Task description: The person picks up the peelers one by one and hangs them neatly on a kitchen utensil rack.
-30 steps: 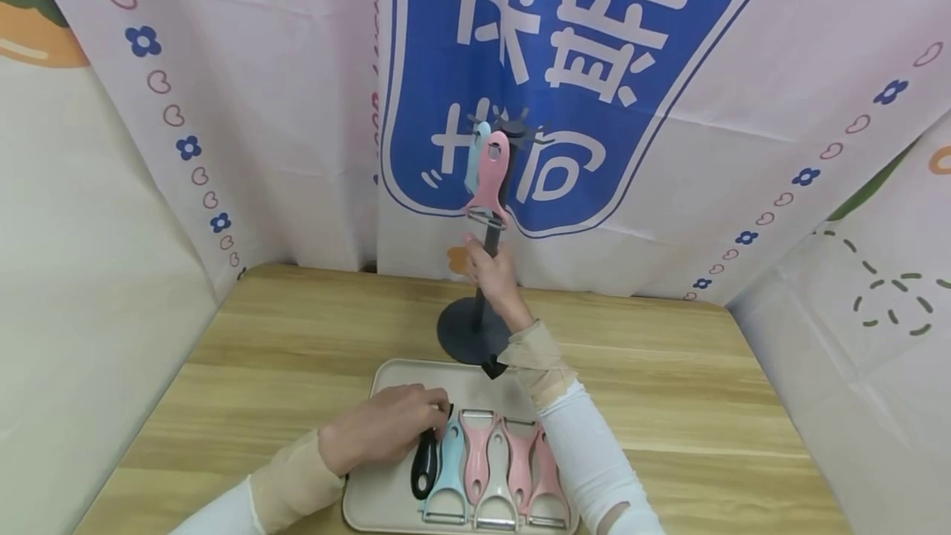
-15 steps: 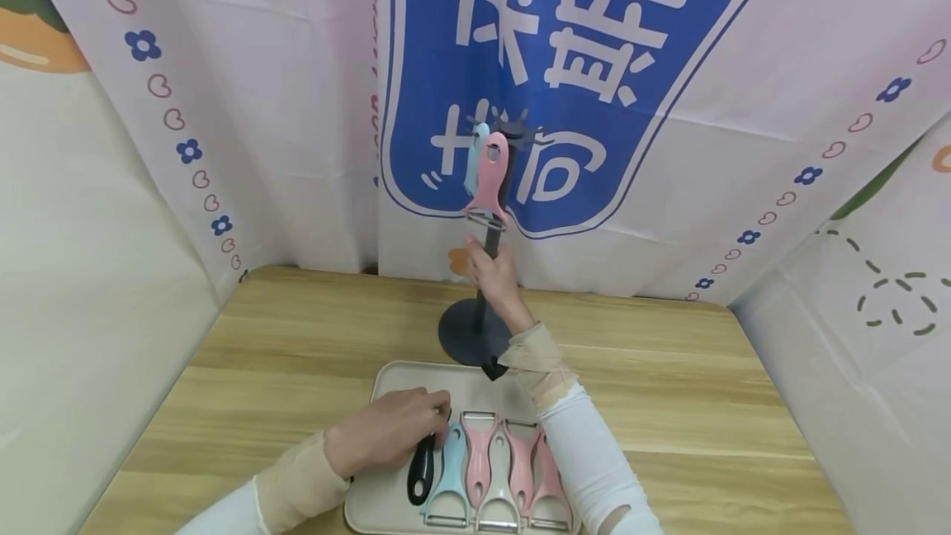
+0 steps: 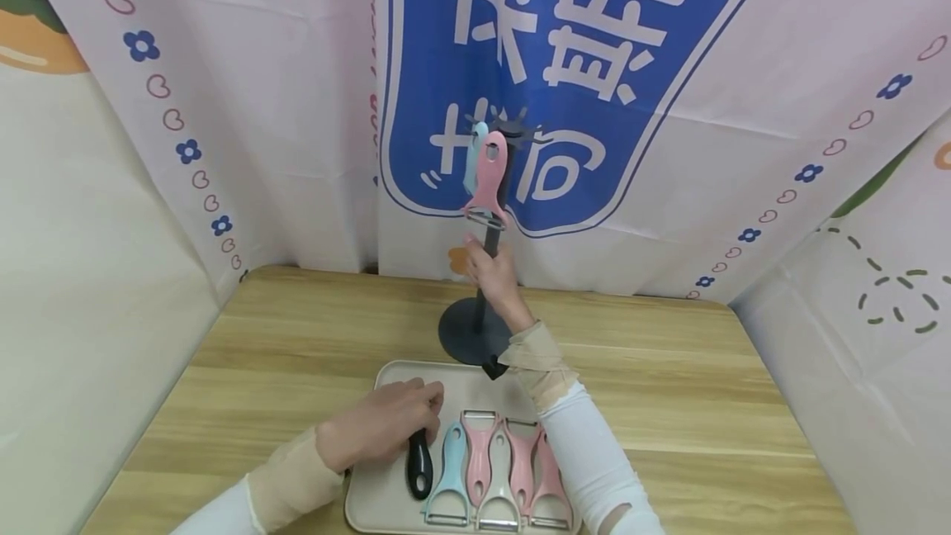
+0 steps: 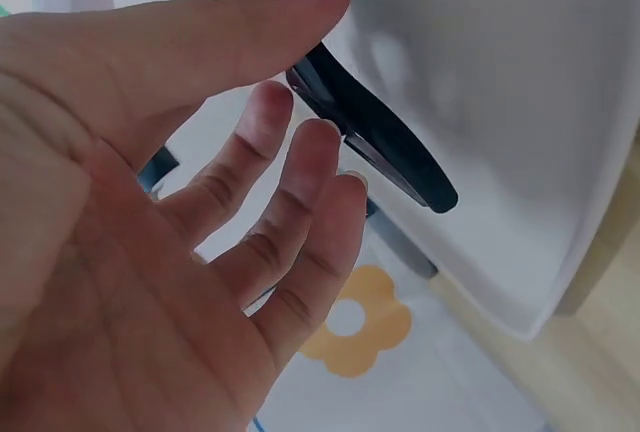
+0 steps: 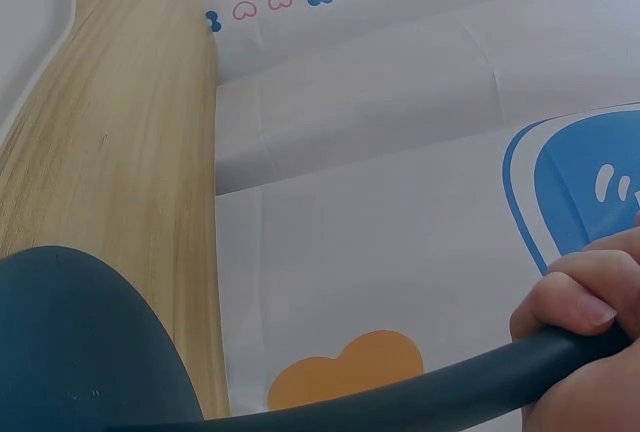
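In the head view my left hand [image 3: 386, 422] is over the left part of the tray, pinching the top end of a black peeler [image 3: 419, 469]. The left wrist view has the thumb on one side of the black peeler [image 4: 385, 142] and fingertips on the other. My right hand [image 3: 494, 275] grips the pole of a dark hook stand [image 3: 464, 333]; its fingers curl round the pole [image 5: 430, 392] in the right wrist view. From the stand's hooks hang a pink peeler [image 3: 490, 172] and, partly behind it, a light blue one [image 3: 473, 165].
The beige tray [image 3: 386, 510] also bears a light blue peeler [image 3: 451, 469], a pale grey peeler [image 3: 499, 469] and several pink peelers [image 3: 480, 456], side by side. My right sleeve [image 3: 594, 444] crosses the tray's right edge. A printed cloth [image 3: 312, 106] hangs behind the wooden table [image 3: 669, 403].
My left hand has shifted slightly left with the black peeler, widening the gap to the light blue peeler on the tray. My right hand stays on the pole.
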Action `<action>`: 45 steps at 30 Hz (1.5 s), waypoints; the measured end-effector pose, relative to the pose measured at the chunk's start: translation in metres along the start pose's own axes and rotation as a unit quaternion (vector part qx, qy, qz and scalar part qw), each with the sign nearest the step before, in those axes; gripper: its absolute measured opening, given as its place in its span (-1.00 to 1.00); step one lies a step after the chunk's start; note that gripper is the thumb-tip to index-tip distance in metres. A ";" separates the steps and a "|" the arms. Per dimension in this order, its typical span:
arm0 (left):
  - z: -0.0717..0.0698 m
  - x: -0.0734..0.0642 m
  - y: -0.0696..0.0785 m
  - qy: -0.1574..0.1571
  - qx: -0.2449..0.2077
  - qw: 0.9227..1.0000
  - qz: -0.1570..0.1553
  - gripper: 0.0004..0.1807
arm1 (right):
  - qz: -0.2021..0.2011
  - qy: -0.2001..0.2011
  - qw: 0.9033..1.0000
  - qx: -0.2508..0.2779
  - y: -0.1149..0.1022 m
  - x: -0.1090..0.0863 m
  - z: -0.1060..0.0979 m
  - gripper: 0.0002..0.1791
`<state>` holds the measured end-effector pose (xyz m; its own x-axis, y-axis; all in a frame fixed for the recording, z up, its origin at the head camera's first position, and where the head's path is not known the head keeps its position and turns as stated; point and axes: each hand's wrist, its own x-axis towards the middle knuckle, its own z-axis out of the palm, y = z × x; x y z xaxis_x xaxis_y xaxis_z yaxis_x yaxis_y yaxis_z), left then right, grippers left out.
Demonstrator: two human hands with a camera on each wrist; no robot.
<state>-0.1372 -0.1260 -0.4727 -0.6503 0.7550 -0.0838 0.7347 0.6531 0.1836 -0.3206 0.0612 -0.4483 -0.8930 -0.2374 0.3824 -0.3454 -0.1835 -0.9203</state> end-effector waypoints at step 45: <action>-0.066 -0.007 -0.035 0.152 -0.168 0.974 -0.021 -0.75 | -0.007 -0.004 1.000 0.002 -0.001 -0.001 0.000 -0.37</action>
<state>-0.1706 -0.1581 -0.4141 -0.7431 0.6429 0.1855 0.6345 0.5888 0.5008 -0.3192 0.0617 -0.4483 -0.8861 -0.2425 0.3950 -0.3557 -0.1908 -0.9149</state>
